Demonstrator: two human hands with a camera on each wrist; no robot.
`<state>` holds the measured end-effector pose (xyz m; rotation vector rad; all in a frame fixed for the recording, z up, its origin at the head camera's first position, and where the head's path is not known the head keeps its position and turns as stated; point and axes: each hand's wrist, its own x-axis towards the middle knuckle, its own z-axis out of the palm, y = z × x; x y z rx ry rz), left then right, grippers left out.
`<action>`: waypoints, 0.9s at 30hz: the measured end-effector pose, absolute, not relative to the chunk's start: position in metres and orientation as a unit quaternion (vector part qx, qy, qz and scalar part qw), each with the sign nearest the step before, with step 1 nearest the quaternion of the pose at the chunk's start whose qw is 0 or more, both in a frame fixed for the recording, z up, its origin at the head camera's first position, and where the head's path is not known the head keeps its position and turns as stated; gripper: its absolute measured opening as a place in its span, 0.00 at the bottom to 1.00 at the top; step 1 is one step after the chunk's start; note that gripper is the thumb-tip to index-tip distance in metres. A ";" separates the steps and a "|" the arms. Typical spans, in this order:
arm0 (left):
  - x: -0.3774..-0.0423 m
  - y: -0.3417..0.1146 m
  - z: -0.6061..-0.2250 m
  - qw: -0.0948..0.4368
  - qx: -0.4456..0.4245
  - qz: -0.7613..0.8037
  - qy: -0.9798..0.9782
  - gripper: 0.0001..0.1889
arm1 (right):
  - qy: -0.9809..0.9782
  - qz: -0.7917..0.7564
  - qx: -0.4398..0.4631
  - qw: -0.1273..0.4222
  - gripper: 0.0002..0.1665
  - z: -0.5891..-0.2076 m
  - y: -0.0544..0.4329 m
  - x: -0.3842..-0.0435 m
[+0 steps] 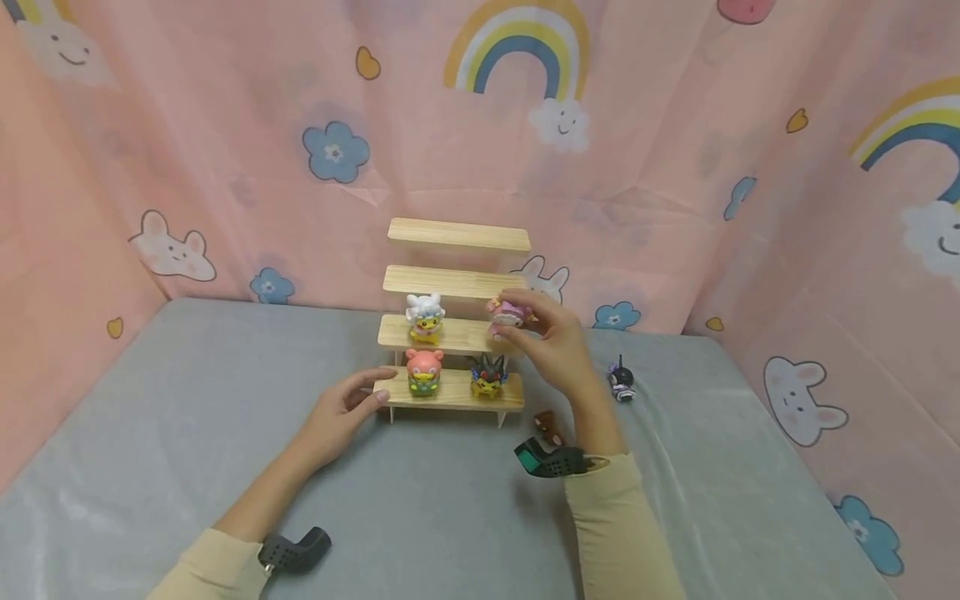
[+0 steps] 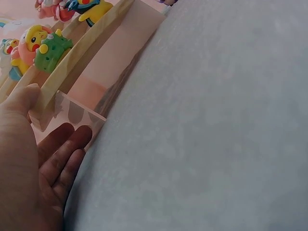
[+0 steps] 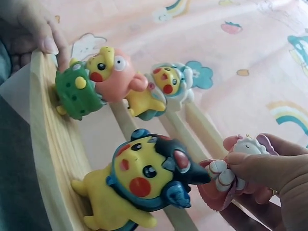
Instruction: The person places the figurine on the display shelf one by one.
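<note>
Pink backdrop (image 1: pixel 637 50) beyond both hands' fingers; grey table (image 1: pixel 435 517) below. 4-tier wooden shelf (image 1: pixel 459 235) btwn L & R fingers. L hand (image 1: pixel 341 417): fingers hold btm tier's L end. R hand (image 1: pixel 555 342): fingers narrow, pinching pink fig (image 1: pixel 505 315) at R end of 2nd tier up; can't tell if it touches. Pink-green fig (image 1: pixel 424 375) on btm tier, just R of L fingers; dark-crested fig (image 1: pixel 488 381) same tier, below R fingers. White-hooded fig (image 1: pixel 425 321) on 2nd tier, L of R fingers. On table: black-haired fig (image 1: pixel 622 382), R of R fingers; brown fig (image 1: pixel 549 427), nearer the wrist.
</note>
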<state>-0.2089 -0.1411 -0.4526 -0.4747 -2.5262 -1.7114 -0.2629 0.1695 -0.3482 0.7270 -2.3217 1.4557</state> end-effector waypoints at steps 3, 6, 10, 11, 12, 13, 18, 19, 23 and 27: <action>-0.209 -0.141 -0.451 0.027 -0.155 -0.556 -0.817 0.19 | -0.816 0.501 0.249 0.144 0.24 -0.351 0.168 -0.263; -0.209 -0.141 -0.451 0.027 -0.155 -0.556 -0.816 0.19 | -0.822 0.493 0.250 0.135 0.24 -0.354 0.167 -0.264; -0.210 -0.141 -0.453 0.028 -0.155 -0.556 -0.816 0.19 | -0.823 0.491 0.253 0.131 0.24 -0.357 0.166 -0.266; -0.210 -0.141 -0.453 0.029 -0.156 -0.556 -0.816 0.18 | -0.823 0.492 0.254 0.130 0.24 -0.358 0.166 -0.266; -0.210 -0.141 -0.453 0.029 -0.157 -0.557 -0.815 0.18 | -0.821 0.495 0.255 0.130 0.24 -0.359 0.165 -0.267; -0.211 -0.142 -0.454 0.029 -0.157 -0.556 -0.815 0.18 | -0.817 0.500 0.254 0.129 0.24 -0.360 0.165 -0.267; -0.211 -0.142 -0.453 0.030 -0.160 -0.553 -0.817 0.18 | -0.813 0.512 0.248 0.125 0.27 -0.367 0.163 -0.270; -0.211 -0.142 -0.453 0.031 -0.160 -0.553 -0.817 0.18 | -0.813 0.512 0.246 0.125 0.28 -0.368 0.162 -0.270; -0.211 -0.143 -0.453 0.032 -0.162 -0.552 -0.817 0.18 | -0.818 0.506 0.238 0.133 0.28 -0.371 0.160 -0.271; -0.211 -0.143 -0.453 0.031 -0.162 -0.552 -0.817 0.19 | -0.826 0.489 0.241 0.140 0.28 -0.369 0.162 -0.270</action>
